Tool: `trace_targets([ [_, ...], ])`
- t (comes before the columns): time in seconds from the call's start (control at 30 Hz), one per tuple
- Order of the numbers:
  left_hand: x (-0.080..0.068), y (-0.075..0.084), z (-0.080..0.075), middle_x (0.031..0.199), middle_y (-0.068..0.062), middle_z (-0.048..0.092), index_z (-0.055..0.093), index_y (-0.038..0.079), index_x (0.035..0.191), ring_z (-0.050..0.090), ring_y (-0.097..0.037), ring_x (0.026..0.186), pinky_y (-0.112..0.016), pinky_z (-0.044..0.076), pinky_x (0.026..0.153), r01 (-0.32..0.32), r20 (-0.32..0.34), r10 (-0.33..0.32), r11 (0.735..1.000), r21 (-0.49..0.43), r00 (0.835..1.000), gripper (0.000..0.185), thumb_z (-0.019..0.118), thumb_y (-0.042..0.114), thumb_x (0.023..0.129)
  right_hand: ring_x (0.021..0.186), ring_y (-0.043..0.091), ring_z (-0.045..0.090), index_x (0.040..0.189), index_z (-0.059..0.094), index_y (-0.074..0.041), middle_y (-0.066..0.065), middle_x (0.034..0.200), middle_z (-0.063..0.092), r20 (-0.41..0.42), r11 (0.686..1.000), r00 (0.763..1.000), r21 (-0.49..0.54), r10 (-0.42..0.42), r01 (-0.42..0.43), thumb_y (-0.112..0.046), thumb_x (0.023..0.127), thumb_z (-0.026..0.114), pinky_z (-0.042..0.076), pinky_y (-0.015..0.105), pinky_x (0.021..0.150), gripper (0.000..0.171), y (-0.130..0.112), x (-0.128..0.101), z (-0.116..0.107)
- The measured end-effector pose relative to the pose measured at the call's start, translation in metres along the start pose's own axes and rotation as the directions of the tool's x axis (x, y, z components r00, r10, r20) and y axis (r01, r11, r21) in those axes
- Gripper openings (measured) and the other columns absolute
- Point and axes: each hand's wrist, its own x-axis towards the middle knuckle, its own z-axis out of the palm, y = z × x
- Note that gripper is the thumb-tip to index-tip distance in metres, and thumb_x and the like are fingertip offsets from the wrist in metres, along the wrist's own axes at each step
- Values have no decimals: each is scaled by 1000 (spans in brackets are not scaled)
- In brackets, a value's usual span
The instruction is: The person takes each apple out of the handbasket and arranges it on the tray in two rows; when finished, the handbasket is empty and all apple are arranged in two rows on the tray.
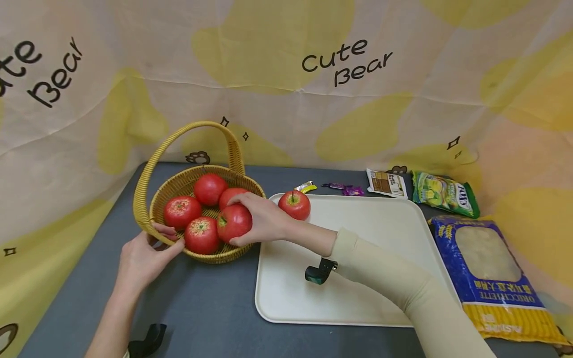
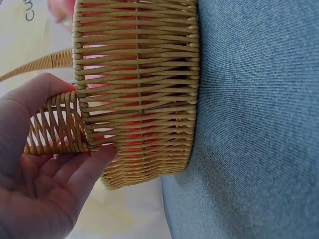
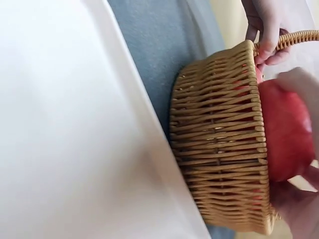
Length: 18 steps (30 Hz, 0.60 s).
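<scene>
A woven basket (image 1: 210, 258) with a tall arched handle (image 1: 142, 186) holds several red apples (image 1: 201, 235). My left hand (image 1: 142, 258) grips the foot of that handle at the near left rim; in the left wrist view, thumb and fingers (image 2: 94, 172) wrap its woven base. With my right hand (image 1: 264, 219) I hold a red apple (image 1: 235, 222) over the right side of the basket. The right wrist view has this apple (image 3: 285, 130) just above the rim, between thumb and fingers. One more apple (image 1: 294, 205) sits on the white tray's far left corner.
The white tray (image 1: 286, 293) lies right of the basket, under my right forearm. Behind it are a yellow wrapper (image 1: 306, 187), purple candies (image 1: 352, 191), and a brown-and-white packet (image 1: 387, 183). A green snack bag (image 1: 445, 194) and a blue-yellow pasta bag (image 1: 492, 278) lie to the right.
</scene>
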Motion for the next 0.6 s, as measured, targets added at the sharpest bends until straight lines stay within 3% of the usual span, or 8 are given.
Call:
trace_targets([
  [0.17,1,0,-1,94,-8,67,62,11,104,62,-26,90,-6,41,66,-2,13,2,1000,-6,1000,34,76,33,82,109,9,52,132,46,-22,-5,123,55,-115,983,989,167,96,-76,-41,72,81,52,25,80,72,2,-15,-6],
  [0.37,2,0,0,96,-9,68,61,10,105,62,-27,92,-5,40,66,16,19,-16,1000,-17,1000,35,76,34,83,110,16,56,131,47,-24,-3,122,57,-170,893,954,421,247,-156,-34,74,82,55,30,78,68,9,-37,-19],
  [0.5,1,0,1,96,-9,68,61,10,105,62,-27,93,-3,40,66,25,15,-25,999,-22,1000,36,76,34,83,108,18,59,130,49,-23,-4,122,57,-201,845,919,494,341,-205,-29,73,84,56,33,80,67,17,-57,-30],
  [0.6,0,1,2,96,-8,68,61,9,105,61,-26,94,-2,39,66,28,15,-27,999,-27,1000,36,75,34,83,111,21,59,131,46,-19,0,126,55,-243,829,889,513,389,-222,-24,74,84,55,36,83,68,26,-74,-36],
])
